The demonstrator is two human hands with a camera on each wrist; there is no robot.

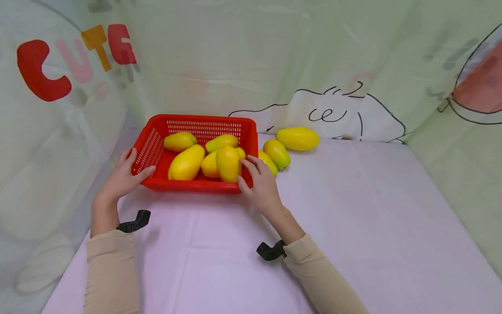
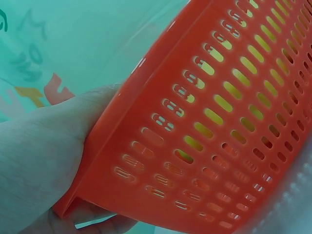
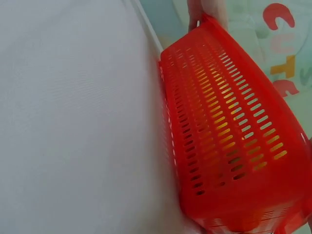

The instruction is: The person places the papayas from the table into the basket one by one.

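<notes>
Table, pink cloth, pale printed sheet behind. Red basket sits at the table's far left part, between the two hands, holding several yellow mangoes. Three more mangoes lie on the cloth just right of it. Left hand grips the basket's left rim, thumb curled over the edge. Right hand at the near right corner, fingers curled onto the rim, touching a mango inside.
</notes>
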